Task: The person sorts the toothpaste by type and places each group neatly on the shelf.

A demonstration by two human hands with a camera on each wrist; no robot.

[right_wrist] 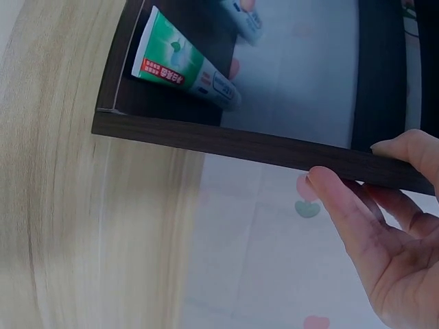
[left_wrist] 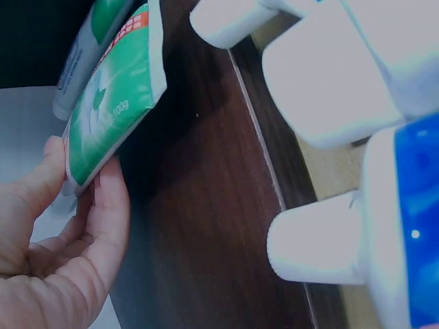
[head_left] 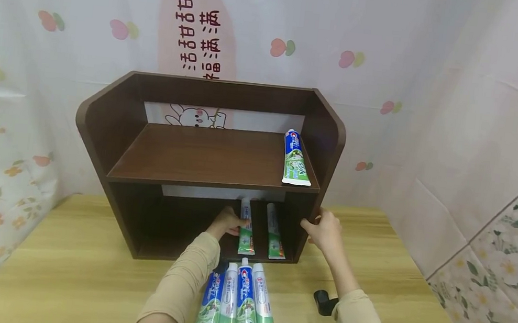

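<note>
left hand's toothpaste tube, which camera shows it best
The left wrist view: it shows the toothpaste tube close up, pinched in the left hand. The head view shows it smaller and partly covered by that hand; the right wrist view catches only one blurred end at the top edge.

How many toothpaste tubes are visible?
7: one tube on the upper shelf, another in the left hand, a third on the lower shelf, four on the table; the left sleeve may hide more.

A dark brown shelf (head_left: 207, 156) stands upright. Inside its lower level, a green-and-white toothpaste tube (head_left: 246, 242) points cap-end rearward.
</note>
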